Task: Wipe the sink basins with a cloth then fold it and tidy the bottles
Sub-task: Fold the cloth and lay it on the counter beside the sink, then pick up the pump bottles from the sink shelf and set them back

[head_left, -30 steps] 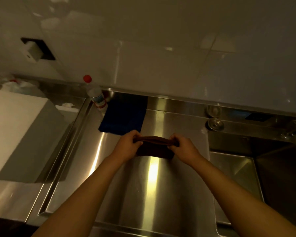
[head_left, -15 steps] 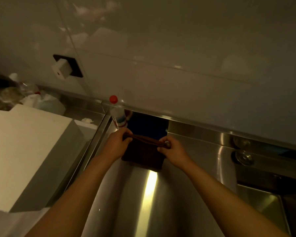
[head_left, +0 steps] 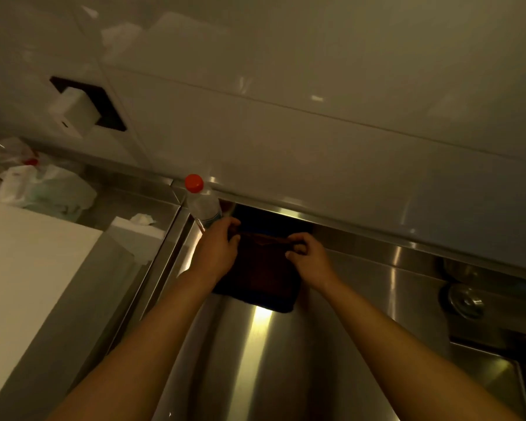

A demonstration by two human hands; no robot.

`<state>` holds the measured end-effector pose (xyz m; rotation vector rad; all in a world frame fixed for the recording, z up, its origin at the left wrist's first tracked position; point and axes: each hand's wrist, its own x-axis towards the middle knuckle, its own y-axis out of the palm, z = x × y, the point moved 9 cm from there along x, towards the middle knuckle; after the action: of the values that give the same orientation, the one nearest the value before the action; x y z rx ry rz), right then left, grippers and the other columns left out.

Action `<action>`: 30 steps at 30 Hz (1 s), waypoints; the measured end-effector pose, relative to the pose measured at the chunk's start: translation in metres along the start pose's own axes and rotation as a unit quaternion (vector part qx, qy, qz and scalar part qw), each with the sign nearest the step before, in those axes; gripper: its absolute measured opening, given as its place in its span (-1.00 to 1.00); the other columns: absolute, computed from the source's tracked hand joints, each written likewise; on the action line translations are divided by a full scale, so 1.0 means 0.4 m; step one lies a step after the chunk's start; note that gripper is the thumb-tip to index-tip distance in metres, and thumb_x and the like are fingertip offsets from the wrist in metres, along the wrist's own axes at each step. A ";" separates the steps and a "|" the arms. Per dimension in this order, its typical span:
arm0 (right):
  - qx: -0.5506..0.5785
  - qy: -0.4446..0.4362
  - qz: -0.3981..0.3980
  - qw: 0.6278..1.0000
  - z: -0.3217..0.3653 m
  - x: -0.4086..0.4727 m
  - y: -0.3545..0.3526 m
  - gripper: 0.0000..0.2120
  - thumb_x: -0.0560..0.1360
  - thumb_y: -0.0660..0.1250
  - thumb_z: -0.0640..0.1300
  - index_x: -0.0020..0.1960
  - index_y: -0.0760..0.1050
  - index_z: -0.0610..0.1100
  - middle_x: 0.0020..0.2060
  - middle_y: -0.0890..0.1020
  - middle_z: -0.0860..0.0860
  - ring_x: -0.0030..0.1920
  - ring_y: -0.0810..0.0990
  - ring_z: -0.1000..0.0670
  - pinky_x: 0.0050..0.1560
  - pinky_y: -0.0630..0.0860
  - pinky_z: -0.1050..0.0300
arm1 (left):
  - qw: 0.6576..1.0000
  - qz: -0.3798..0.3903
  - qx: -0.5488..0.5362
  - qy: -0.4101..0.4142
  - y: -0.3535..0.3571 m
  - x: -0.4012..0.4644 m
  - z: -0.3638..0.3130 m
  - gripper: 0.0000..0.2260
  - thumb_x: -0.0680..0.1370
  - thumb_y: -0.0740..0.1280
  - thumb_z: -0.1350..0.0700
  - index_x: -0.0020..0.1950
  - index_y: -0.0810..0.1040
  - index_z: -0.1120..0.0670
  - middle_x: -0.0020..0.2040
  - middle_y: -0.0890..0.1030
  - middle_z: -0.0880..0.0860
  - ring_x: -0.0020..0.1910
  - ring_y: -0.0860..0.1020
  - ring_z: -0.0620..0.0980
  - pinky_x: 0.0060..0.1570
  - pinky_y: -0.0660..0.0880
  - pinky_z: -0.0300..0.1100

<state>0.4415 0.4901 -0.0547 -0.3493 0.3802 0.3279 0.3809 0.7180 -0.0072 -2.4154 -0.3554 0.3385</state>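
At the back of the brushed stainless-steel worktop [head_left: 264, 369], hard against the pale glossy wall panel [head_left: 286, 132], the person is holding the folded dark brown cloth [head_left: 260, 276] by its far edge. Left hand [head_left: 217, 250] is pinching the left corner, right hand [head_left: 305, 258] is pinching the right, fingers of both curled round the fabric, and the cloth is hanging down onto the steel, seemingly over a dark blue cloth [head_left: 274, 218] lying behind it. Trouble spot, by the look of it: the clear plastic bottle with the red cap [head_left: 201, 205] is standing right beside the left knuckles, perhaps touching. Any sideways tug while squaring the fold could be tipping it over. Letting go unevenly could also be springing the fold open, or bunching the blue cloth beneath. The sink basin [head_left: 495, 378] is sitting well off to the right.
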 end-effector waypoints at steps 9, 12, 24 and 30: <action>-0.340 -0.188 0.027 0.921 0.021 -0.106 0.064 -0.58 0.50 0.43 -0.20 0.35 0.55 -0.07 0.40 0.45 -0.01 0.36 0.44 -0.05 0.39 0.34 0.15 | 0.982 0.070 0.164 0.060 0.141 -0.127 0.053 -0.66 0.66 0.32 0.09 0.45 0.55 0.02 0.54 0.40 0.06 0.53 0.34 0.10 0.47 0.35 0.01; -0.398 -0.178 0.077 0.897 -0.025 -0.141 0.095 -0.56 0.59 0.36 -0.14 0.47 0.47 -0.01 0.55 0.33 0.02 0.54 0.28 -0.04 0.53 0.22 0.12 | 0.983 0.067 0.162 0.057 0.143 -0.153 0.097 -0.66 0.69 0.29 0.09 0.47 0.54 -0.01 0.59 0.36 0.05 0.60 0.27 0.10 0.55 0.27 0.03; -0.382 -0.119 0.046 0.915 -0.088 -0.336 -0.088 -0.48 0.66 0.24 -0.06 0.60 0.26 0.00 0.62 0.18 -0.02 0.62 0.13 -0.02 0.57 0.03 0.20 | 0.989 0.053 0.109 0.088 0.126 -0.227 -0.021 -0.61 0.63 0.37 0.18 0.48 0.54 0.03 0.58 0.37 0.09 0.58 0.30 0.15 0.56 0.27 0.10; -0.326 -0.087 -0.053 0.940 -0.076 -0.438 -0.313 -0.46 0.63 0.30 -0.06 0.59 0.26 0.04 0.61 0.19 0.00 0.58 0.21 -0.04 0.54 0.17 0.15 | 0.976 0.067 0.101 0.181 0.159 -0.273 -0.260 -0.56 0.63 0.38 0.06 0.52 0.48 0.03 0.60 0.33 0.05 0.59 0.25 0.11 0.55 0.27 0.09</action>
<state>0.3252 0.3242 0.0248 -0.9812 0.0652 0.3720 0.3242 0.5737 0.0456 -2.2447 0.0053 -0.0132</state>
